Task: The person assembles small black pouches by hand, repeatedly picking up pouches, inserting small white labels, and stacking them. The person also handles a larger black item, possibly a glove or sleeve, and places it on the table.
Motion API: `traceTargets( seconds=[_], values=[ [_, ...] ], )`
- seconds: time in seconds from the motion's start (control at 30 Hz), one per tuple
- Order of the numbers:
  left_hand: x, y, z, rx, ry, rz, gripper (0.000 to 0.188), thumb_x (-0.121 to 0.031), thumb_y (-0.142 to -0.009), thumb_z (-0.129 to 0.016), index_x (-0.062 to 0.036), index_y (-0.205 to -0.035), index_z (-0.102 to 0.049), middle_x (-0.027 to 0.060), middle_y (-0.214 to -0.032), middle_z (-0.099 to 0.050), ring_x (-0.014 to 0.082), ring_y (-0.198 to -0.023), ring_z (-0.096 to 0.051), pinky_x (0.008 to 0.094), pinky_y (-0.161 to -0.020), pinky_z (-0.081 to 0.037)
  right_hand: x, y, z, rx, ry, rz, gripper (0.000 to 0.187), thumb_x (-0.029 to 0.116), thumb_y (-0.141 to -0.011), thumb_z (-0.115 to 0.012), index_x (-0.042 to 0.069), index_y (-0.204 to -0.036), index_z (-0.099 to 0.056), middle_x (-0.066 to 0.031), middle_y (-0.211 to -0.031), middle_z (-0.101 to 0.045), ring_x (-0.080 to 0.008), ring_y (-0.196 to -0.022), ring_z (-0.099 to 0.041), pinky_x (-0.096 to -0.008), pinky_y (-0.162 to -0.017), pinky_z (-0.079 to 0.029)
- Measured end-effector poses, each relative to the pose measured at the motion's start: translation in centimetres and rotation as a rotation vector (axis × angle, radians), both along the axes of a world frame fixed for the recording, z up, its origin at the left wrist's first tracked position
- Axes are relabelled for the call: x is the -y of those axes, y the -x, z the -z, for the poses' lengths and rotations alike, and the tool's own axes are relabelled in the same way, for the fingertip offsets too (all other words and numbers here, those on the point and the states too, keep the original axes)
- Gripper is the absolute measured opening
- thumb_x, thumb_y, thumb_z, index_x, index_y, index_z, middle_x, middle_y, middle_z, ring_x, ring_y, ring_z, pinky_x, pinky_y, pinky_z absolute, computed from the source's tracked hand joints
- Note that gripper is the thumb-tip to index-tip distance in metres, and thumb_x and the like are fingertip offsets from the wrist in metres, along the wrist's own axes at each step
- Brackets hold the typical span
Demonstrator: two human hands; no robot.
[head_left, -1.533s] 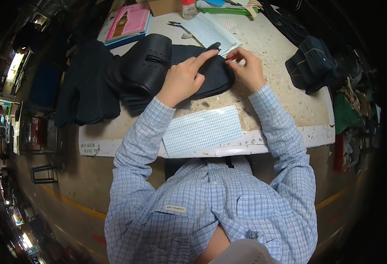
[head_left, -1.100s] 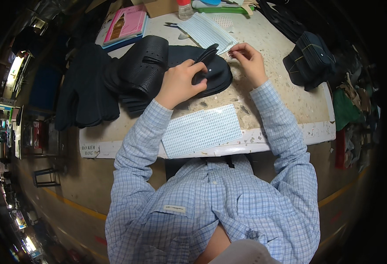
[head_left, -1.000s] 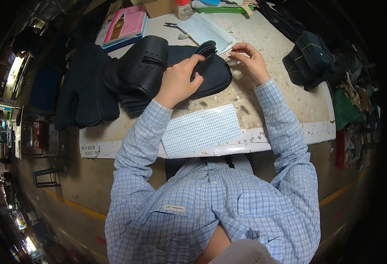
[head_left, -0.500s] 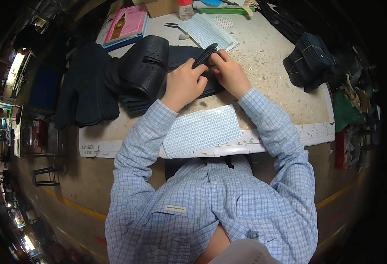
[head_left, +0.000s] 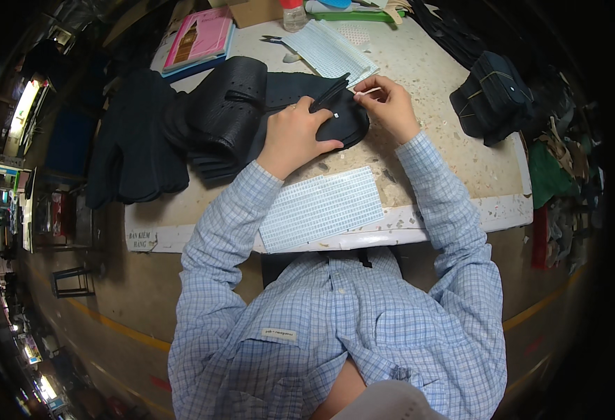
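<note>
A stack of black leather pieces [head_left: 353, 129] lies flat on the table, its upper layers lifted at one edge and standing up. My left hand [head_left: 295, 136] rests on the stack, fingers bent against those raised layers, thumb stretched out to the right. Beside its index finger, a tiny white sticker [head_left: 335, 115] shows on the black surface. My right hand [head_left: 393, 106] is just right of the raised layers, thumb and fingers closed in a pinch. A thin whitish sliver shows at these fingertips, too small to make out. Nearer me lies a sheet of small pale-blue labels [head_left: 323, 208].
Rolled and perforated black leather [head_left: 230, 105] and dark stacked pieces [head_left: 139, 140] are at left. A tied dark bundle [head_left: 493, 94] sits at right. Farther back are another label sheet [head_left: 325, 45], thread snips [head_left: 272, 40], a pink booklet [head_left: 199, 36] and a red-capped bottle [head_left: 293, 15].
My right hand has come away from the raised layers, moving right with its fingers pinched. The left hand's fingers have spread over the stack, and the tiny white sticker now shows there.
</note>
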State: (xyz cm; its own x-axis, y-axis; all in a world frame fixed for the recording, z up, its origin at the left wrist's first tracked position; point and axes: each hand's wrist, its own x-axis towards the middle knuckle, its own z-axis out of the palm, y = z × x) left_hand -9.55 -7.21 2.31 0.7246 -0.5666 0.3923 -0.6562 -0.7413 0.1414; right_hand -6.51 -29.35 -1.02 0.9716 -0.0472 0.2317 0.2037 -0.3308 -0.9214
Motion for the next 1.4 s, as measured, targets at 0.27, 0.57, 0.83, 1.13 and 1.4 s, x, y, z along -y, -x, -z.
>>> traceTargets(
  seconds=[0.27,0.57,0.83,1.13,1.4],
  values=[
    [-1.6,-1.6,-0.7,-0.176,0.222,0.067,0.024,-0.025,-0.072,-0.073,-0.0134,-0.093,-0.074,0.0078,-0.072,-0.065,0.0272,-0.065,-0.067,0.0367,-0.061,-0.055,0.2,0.0,-0.3,0.08,-0.027,0.052,0.016,-0.001,-0.075,-0.075,0.002,-0.087,-0.067,-0.0037,-0.089,-0.067,-0.0115,-0.075,-0.067,-0.0245,-0.066,-0.055],
    [-0.8,-0.7,-0.6,-0.09,0.152,-0.01,0.025,-0.021,-0.079,-0.067,-0.0169,-0.104,-0.068,0.0105,-0.097,-0.064,0.0315,-0.073,-0.068,0.0368,-0.061,-0.056,-3.1,1.0,0.4,0.398,0.493,-0.067,0.013,-0.005,-0.084,-0.066,0.002,-0.088,-0.057,-0.0008,-0.093,-0.059,-0.0144,-0.084,-0.067,-0.025,-0.072,-0.054],
    [0.0,0.0,0.4,0.015,0.043,-0.009,0.044,-0.046,-0.067,-0.083,-0.0186,-0.099,-0.071,0.0055,-0.098,-0.064,0.0239,-0.071,-0.07,0.0321,-0.059,-0.056,0.9,0.1,-0.6,-0.293,-0.511,-0.166,0.013,-0.001,-0.091,-0.056,0.007,-0.101,-0.055,-0.0033,-0.098,-0.06,-0.0147,-0.101,-0.065,-0.0231,-0.08,-0.053],
    [-0.7,-1.1,-0.2,-0.067,0.206,-0.008,0.019,-0.018,-0.076,-0.069,-0.0151,-0.095,-0.065,0.007,-0.091,-0.064,0.0272,-0.068,-0.068,0.038,-0.058,-0.056,-0.1,0.7,-1.7,-0.085,-0.088,-0.205,0.036,-0.014,-0.075,-0.068,0.011,-0.09,-0.046,-0.0017,-0.098,-0.054,-0.0135,-0.101,-0.061,-0.0283,-0.085,-0.055],
    [-0.5,-0.3,0.2,-0.024,0.136,0.011,0.024,-0.026,-0.075,-0.073,-0.0171,-0.097,-0.067,0.0106,-0.098,-0.061,0.0284,-0.073,-0.069,0.0382,-0.059,-0.056,-3.4,1.7,-1.1,0.328,0.422,-0.232,0.036,-0.013,-0.066,-0.065,0.004,-0.089,-0.046,-0.0126,-0.094,-0.047,-0.035,-0.087,-0.057,-0.0387,-0.074,-0.052]
  ],
)
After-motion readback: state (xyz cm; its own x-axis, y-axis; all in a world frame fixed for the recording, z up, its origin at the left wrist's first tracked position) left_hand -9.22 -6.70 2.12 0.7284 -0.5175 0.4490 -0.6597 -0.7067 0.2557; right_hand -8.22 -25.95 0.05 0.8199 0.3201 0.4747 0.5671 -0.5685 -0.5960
